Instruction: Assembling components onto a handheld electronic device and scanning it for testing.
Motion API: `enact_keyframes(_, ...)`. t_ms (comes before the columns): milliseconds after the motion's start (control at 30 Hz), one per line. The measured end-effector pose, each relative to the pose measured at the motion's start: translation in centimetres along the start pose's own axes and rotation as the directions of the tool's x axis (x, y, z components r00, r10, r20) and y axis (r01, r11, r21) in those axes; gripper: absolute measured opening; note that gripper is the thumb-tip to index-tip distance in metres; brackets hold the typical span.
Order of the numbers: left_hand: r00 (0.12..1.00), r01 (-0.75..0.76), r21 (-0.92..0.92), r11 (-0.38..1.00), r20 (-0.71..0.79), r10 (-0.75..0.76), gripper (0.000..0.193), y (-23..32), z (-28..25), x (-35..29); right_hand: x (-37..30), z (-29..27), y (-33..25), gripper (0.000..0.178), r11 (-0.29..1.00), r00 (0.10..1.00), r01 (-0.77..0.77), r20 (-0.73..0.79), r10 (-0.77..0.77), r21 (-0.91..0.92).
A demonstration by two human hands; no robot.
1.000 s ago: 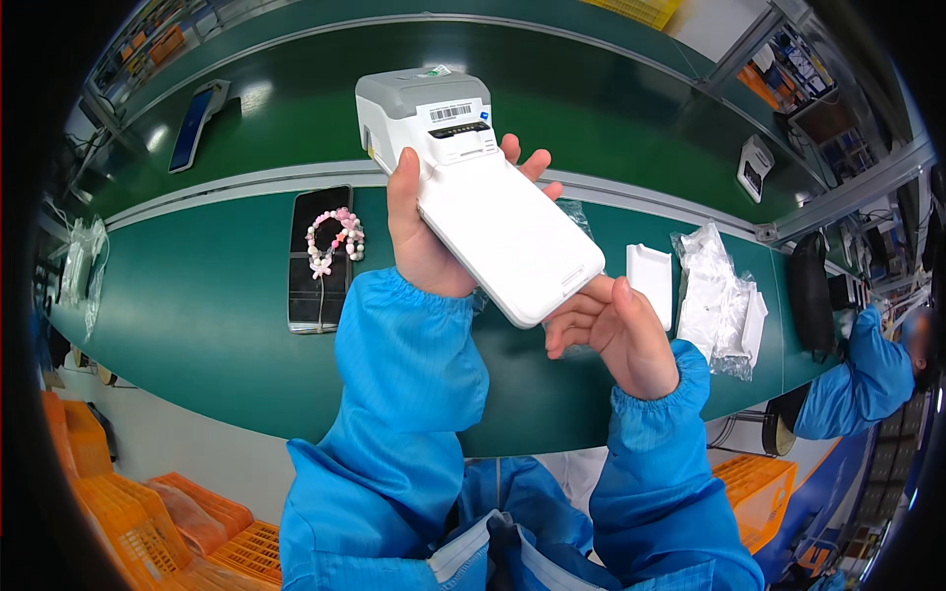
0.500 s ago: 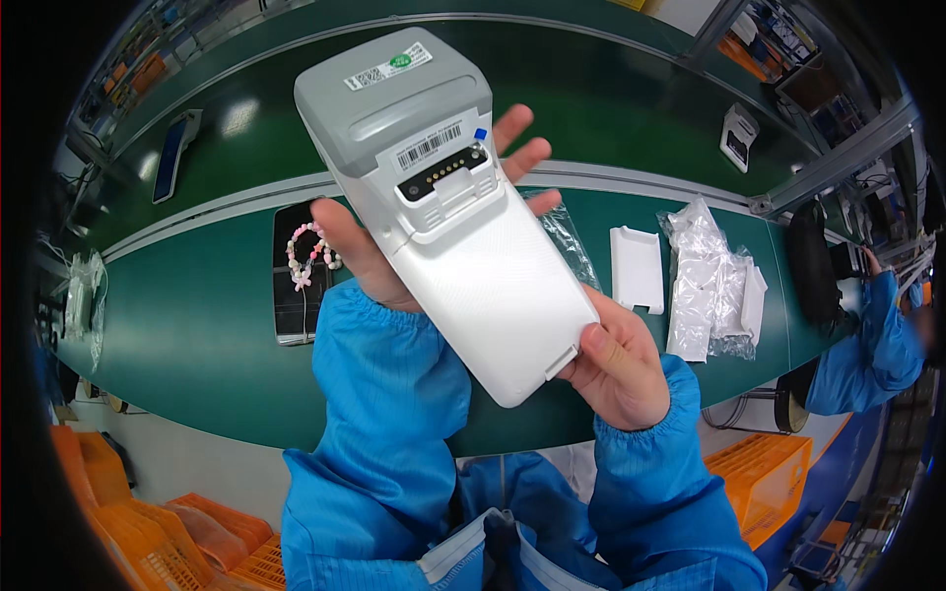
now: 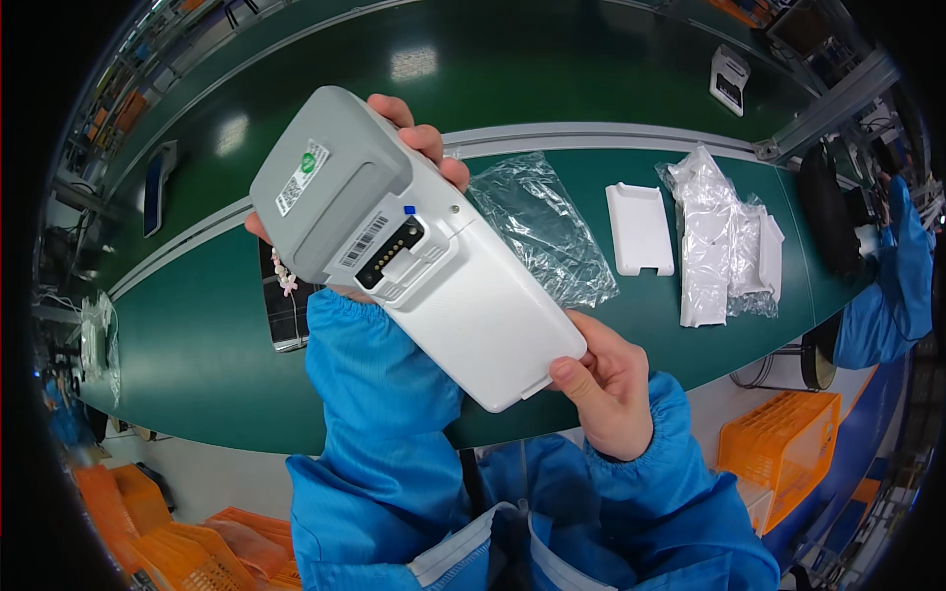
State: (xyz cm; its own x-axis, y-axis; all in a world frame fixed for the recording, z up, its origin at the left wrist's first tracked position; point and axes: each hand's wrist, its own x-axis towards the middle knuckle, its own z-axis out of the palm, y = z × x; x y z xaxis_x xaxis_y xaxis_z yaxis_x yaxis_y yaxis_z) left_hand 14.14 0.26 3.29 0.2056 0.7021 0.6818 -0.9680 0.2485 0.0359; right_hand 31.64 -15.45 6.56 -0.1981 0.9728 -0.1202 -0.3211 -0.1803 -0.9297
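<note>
A white and grey handheld payment terminal is held up over the bench, tilted, with its back toward me. Its grey printer end points to the upper left and shows a label with a green dot. Below that sit a barcode sticker, a small blue mark and a row of gold contacts. My left hand wraps around the grey end from beneath, fingertips showing on its far side and the palm hidden. My right hand pinches the lower white end at its corner, thumb on the near edge.
On the green bench lie a clear plastic bag, a white shell cover and bagged white parts. A dark phone with beads is partly covered. Orange crates stand below; a co-worker's blue sleeve shows at right.
The terminal has turned, its grey end swinging left and down. My left fingers, spread before, have closed around that end. The view has shifted slightly, and more of the clear bag shows.
</note>
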Motion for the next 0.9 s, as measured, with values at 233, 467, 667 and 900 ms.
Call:
enact_keyframes(233, 0.996, 0.059, -0.228, 0.972, -0.057, -0.074, 0.077, -0.1, 0.1, 0.0, -0.4, 0.4, -1.0, 0.041, 0.998, 0.999, 0.054, -0.004, -0.054, -0.037)
enact_keyframes(467, 0.807, -0.028, -0.368, 0.929, -0.557, -0.196, 0.072, -0.1, -1.7, -1.6, 0.1, 1.9, -3.0, 0.060, 0.963, 0.999, 0.017, 0.036, -0.027, 0.269)
enact_keyframes(667, 0.856, -0.056, -0.411, 0.910, -0.488, -0.168, 0.070, 0.1, -1.8, -1.4, 0.3, 1.7, -2.8, 0.070, 0.991, 0.995, 0.031, 0.091, -0.043, 0.131)
enact_keyframes(900, 0.832, 0.055, -0.329, 0.943, -0.507, -0.226, 0.066, 0.4, -0.4, -1.8, 0.5, 0.9, -2.7, 0.067, 1.000, 0.996, 0.028, 0.089, -0.027, -0.010)
